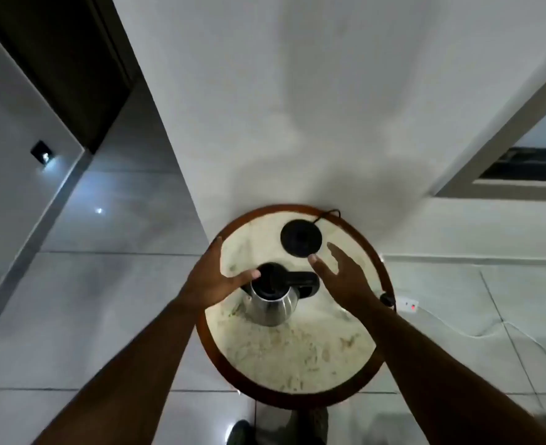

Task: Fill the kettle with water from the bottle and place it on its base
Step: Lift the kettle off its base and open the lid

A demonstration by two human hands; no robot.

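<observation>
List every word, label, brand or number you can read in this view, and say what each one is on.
None can be read.
Kettle: steel body and black lid show no legible marking.
Base: plain black, no text visible.
Power strip on the floor: only a red light; any lettering is too small.

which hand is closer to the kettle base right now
The right hand. Its fingertips sit just beside the black kettle base, at its near edge. The left hand is farther off, by the kettle lid.
</observation>
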